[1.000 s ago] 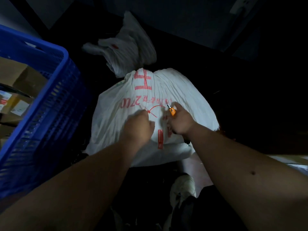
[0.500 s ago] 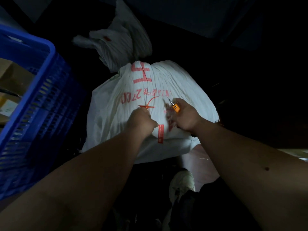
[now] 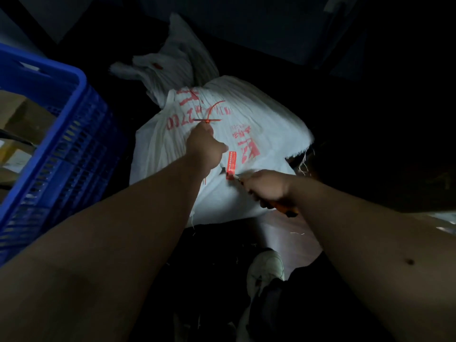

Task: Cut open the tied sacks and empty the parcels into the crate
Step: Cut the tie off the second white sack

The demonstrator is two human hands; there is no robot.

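Observation:
A full white woven sack with red print lies on the floor in front of me. My left hand is closed on the sack's cloth and a red plastic tie that sticks up from the fist. My right hand grips an orange-handled cutter, its tip against the sack's near side beside a red tag. A blue plastic crate stands at the left with cardboard parcels inside.
A slack, crumpled white sack lies behind the full one. My white shoe is on the floor below the sack. The surroundings to the right and rear are dark, with little visible.
My right hand has dropped with the cutter from the top of the sack to its near lower side. My left hand has pulled the red tie and cloth upward and away.

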